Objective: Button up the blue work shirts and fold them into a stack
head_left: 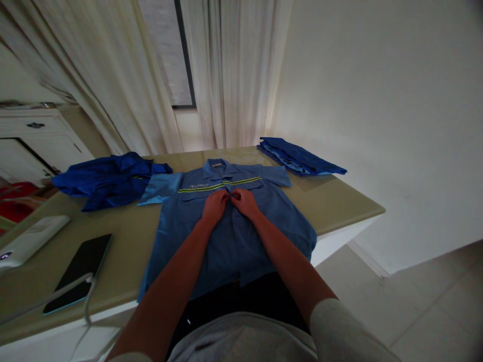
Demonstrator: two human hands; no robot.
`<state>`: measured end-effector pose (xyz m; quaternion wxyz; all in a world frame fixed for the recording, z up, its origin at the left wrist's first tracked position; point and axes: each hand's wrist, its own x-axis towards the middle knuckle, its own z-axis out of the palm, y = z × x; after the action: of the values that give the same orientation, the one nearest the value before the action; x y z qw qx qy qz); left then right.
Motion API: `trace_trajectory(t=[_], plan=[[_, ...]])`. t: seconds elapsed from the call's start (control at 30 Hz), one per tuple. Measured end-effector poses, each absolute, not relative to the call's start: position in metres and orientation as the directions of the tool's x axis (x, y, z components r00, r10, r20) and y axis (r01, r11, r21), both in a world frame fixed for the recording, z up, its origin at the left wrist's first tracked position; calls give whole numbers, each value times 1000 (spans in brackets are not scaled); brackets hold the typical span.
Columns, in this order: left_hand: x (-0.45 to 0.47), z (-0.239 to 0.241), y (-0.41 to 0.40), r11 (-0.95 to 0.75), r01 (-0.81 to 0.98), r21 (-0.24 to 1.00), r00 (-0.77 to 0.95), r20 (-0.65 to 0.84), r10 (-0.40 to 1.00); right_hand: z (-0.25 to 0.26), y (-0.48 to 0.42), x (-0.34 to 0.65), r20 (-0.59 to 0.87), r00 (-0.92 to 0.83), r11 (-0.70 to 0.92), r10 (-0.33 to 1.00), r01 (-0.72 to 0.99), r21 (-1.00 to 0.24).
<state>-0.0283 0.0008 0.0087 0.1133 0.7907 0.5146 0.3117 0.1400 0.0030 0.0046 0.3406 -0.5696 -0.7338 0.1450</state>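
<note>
A blue short-sleeved work shirt (226, 236) with a yellow reflective stripe across the chest lies flat, front up, on the beige table (332, 201). My left hand (215, 205) and my right hand (245, 201) meet at the shirt's front placket just below the stripe. Both hands have their fingers pinched together on the placket, fingertips almost touching each other. The shirt's hem hangs over the table's near edge.
A crumpled dark blue garment (107, 178) lies at the back left, and a folded blue stack (298, 157) at the back right. A black phone (79, 271) with a white cable and a white power bank (30, 240) sit at the left. Curtains hang behind the table.
</note>
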Motion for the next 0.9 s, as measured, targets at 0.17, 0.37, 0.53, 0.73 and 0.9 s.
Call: trace_trajectory(t=[0.17,0.37,0.53,0.73,0.9], plan=[[-27,8,-1,-423,743,518,213,417,884,8,1,140,337,-116,310,934,731,-608],[-26,8,-2,-400,756,519,209,387,898,8,0,139,338,-137,334,931,694,-638],[-25,8,-1,-361,758,543,168,373,912,8,0,139,339,-132,333,932,684,-649],[-26,7,1,-370,739,563,173,372,912,6,1,140,344,-126,331,930,691,-643],[-27,8,2,-380,730,567,179,378,908,8,1,140,364,-124,349,923,670,-655]])
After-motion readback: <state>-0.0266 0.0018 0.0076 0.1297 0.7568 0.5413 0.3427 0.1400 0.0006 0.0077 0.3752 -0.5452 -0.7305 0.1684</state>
